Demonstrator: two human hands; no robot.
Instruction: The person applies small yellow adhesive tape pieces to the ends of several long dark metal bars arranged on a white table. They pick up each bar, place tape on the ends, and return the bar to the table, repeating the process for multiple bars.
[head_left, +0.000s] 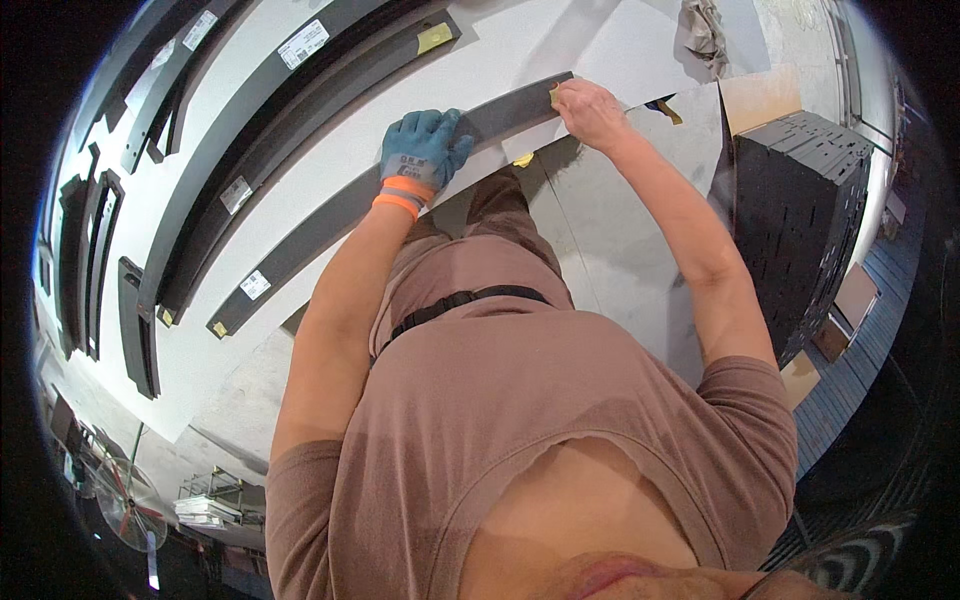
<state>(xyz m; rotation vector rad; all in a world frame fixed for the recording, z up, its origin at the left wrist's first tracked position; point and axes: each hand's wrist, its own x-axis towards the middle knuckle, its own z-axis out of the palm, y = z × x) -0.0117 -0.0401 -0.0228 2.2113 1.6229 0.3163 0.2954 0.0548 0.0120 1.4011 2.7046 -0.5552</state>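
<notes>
A long, dark grey, slightly curved bar point(320, 220) lies across the white table in front of me, with a white label point(255, 285) near its left end. My left hand point(418, 155), in a blue and grey glove with an orange cuff, is laid over the bar's middle, its fingers curled over the far edge. At the bar's right end, my bare right hand point(592, 112) is closed, fingertips pressed at a piece of yellow tape point(554, 96). The fingers hide part of that tape. Another yellow tape piece point(220, 328) marks the left end.
Several more dark curved bars point(195, 190) lie beyond and to the left on the white tabletop point(330, 130). Crumpled brown paper point(703, 38) sits at the far right. A tall stack of black slotted pieces point(800, 215) stands to my right. A fan point(130, 503) is at lower left.
</notes>
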